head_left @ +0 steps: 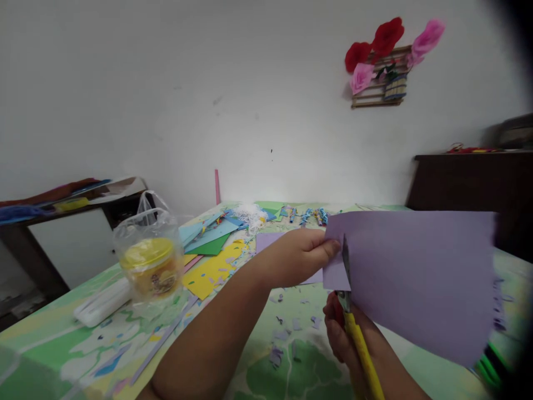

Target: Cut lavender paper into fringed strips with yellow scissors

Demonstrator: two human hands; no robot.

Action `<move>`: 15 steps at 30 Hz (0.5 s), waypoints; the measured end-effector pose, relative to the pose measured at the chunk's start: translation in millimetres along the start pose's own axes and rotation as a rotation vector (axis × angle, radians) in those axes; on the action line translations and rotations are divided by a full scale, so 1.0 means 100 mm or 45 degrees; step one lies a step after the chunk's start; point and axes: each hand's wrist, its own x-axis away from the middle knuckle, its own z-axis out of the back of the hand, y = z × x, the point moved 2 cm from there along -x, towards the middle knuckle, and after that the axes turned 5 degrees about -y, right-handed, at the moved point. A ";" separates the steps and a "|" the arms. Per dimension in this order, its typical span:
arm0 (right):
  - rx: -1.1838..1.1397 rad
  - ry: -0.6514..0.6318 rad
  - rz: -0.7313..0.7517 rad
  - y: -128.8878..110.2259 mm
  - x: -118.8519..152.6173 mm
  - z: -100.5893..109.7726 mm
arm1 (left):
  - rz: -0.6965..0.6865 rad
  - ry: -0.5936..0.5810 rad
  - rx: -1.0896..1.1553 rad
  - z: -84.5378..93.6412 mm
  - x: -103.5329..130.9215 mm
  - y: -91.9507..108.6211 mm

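Note:
A large purple sheet of paper [416, 272] is held up over the table. My left hand [297, 255] pinches its left edge between thumb and fingers. My right hand [343, 330] is closed on scissors [346, 278] with yellow and red handles, below the sheet's lower left part. The scissor blades point upward, one showing in front of the paper, and a cut runs up from the lower edge. Small purple scraps [277, 355] lie on the table beneath my hands.
On the patterned tablecloth [291, 378] at left stand a yellow-lidded tub [150, 261] in a clear bag and a white case [102, 303]. Coloured papers [212, 233], white shreds [250, 216] and curled ribbons [306, 216] lie further back. Green items [491, 366] sit at right.

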 end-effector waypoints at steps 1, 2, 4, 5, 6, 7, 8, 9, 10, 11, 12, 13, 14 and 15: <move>-0.012 -0.009 0.003 0.01 0.00 0.00 | 0.006 -0.001 0.016 0.00 0.00 0.00; -0.023 -0.022 0.006 0.01 -0.01 0.01 | 0.013 -0.003 0.031 -0.01 0.00 0.00; -0.032 -0.054 0.013 0.01 0.00 0.03 | 0.023 -0.009 0.055 -0.01 0.00 -0.01; -0.036 -0.066 0.022 0.01 0.00 0.04 | 0.022 -0.011 0.064 -0.01 0.00 -0.01; -0.037 -0.074 0.032 0.00 0.00 0.06 | 0.021 -0.015 0.069 -0.01 0.00 -0.01; -0.041 -0.087 0.037 0.00 0.01 0.07 | 0.021 -0.017 0.073 -0.02 0.00 -0.01; -0.046 -0.096 0.043 -0.01 0.01 0.07 | 0.022 -0.015 0.077 -0.02 0.00 -0.01; -0.050 -0.102 0.045 -0.01 0.02 0.08 | 0.025 -0.012 0.081 -0.02 0.00 -0.01; -0.052 -0.104 0.043 -0.02 0.02 0.08 | 0.026 -0.011 0.088 -0.02 0.00 -0.01; -0.049 -0.112 0.037 -0.02 0.03 0.08 | 0.027 -0.012 0.098 -0.02 0.00 -0.01; -0.051 -0.116 0.034 -0.02 0.03 0.07 | 0.027 -0.017 0.111 -0.02 0.00 -0.01; -0.061 -0.114 0.033 -0.02 0.03 0.07 | 0.026 -0.025 0.129 -0.03 0.00 -0.02; -0.072 -0.113 0.031 -0.01 0.03 0.07 | 0.026 -0.038 0.154 -0.03 0.00 -0.02; -0.081 -0.121 0.026 -0.01 0.03 0.07 | 0.024 -0.050 0.183 -0.03 0.00 -0.03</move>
